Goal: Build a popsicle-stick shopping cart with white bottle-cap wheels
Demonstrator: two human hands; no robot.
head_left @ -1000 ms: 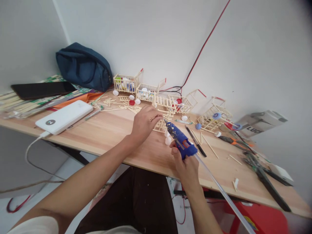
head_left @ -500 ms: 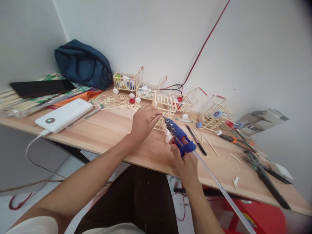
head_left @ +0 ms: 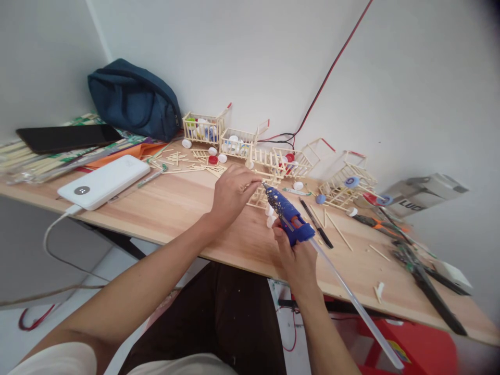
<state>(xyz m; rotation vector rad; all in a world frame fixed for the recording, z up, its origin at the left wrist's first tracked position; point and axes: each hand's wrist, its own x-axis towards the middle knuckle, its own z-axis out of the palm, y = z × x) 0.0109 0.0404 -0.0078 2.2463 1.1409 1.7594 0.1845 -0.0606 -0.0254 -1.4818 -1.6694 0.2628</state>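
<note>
My right hand (head_left: 297, 260) is wrapped round the handle of a blue hot glue gun (head_left: 289, 214), with a long clear glue stick (head_left: 357, 302) sticking out of its back. Dried flecks cover the gun's front. Its nozzle points up and left, right at the fingertips of my left hand (head_left: 233, 195). Those fingers are pinched together; whatever small piece they hold is too hidden to make out. Just behind and below them is a small cart frame of thin wooden sticks (head_left: 258, 199), partly covered by my hand. White bottle caps (head_left: 270, 221) sit at its near side.
Stick-built carts (head_left: 239, 143) with bottle-cap wheels line the wall. Loose sticks (head_left: 183, 159) lie behind my left hand. At left are a white power bank (head_left: 105, 179), a phone (head_left: 66, 138) and a blue bag (head_left: 135, 101); at right, a black pen (head_left: 318, 224) and pliers (head_left: 375, 224).
The view has shifted slightly. Both hands and the glue gun keep nearly the same place, with the nozzle still at my left fingertips.
</note>
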